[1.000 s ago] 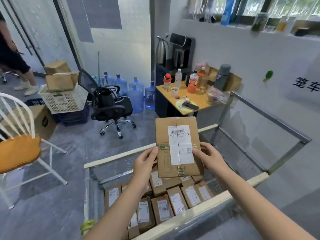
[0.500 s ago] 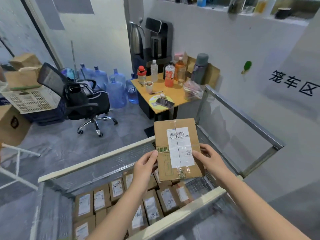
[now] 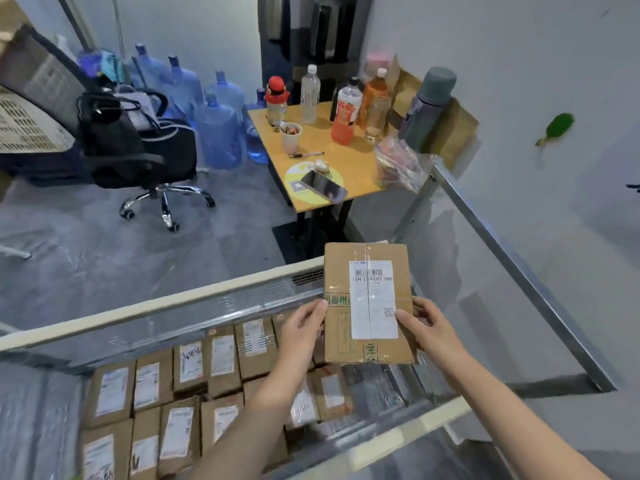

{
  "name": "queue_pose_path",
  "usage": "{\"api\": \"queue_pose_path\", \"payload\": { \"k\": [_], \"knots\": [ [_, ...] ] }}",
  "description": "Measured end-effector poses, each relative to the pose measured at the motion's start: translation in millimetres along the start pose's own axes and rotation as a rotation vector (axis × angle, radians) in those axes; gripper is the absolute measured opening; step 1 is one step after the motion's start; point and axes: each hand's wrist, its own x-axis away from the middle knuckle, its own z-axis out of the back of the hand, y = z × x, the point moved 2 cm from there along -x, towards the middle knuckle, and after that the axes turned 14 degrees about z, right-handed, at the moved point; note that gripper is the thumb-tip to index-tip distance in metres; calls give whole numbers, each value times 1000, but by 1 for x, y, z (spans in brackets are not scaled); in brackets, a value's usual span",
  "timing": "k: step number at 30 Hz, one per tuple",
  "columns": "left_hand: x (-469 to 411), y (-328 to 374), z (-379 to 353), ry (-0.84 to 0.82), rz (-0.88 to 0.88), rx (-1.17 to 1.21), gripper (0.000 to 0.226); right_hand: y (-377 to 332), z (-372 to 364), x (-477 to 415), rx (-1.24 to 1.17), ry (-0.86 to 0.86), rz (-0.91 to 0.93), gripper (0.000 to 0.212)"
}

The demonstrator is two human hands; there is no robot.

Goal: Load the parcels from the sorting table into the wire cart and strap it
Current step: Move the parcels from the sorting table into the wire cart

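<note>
I hold a flat brown cardboard parcel (image 3: 367, 303) with a white shipping label, upright over the wire cart (image 3: 166, 306). My left hand (image 3: 303, 327) grips its left edge and my right hand (image 3: 427, 327) grips its right edge. The parcel hangs above the cart's right part, near the far rail. Below it, several brown labelled parcels (image 3: 180, 386) lie packed flat in rows on the cart floor. Bare wire floor (image 3: 391, 379) shows at the cart's right end.
A yellow side table (image 3: 322, 147) with bottles, a cup and a phone stands just beyond the cart. A grey metal frame rail (image 3: 519, 271) runs along the right wall. A black office chair (image 3: 138, 150) and blue water jugs (image 3: 218, 133) stand at the back left.
My view has swung left and down, bringing more of the packed parcels into sight. The parcel has sunk lower towards the cart, still between both hands.
</note>
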Motion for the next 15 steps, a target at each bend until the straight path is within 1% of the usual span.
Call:
{"api": "queue_pose_path", "payload": {
  "k": [5, 10, 15],
  "knots": [
    [-53, -14, -19, 64, 101, 16, 28, 38, 5, -48, 56, -41, -71, 42],
    [-109, -48, -37, 96, 216, 7, 24, 103, 6, -82, 115, -61, -145, 44],
    [-176, -95, -43, 173, 342, -8, 21, 176, -15, -122, 147, -134, -234, 37]
  ]
}}
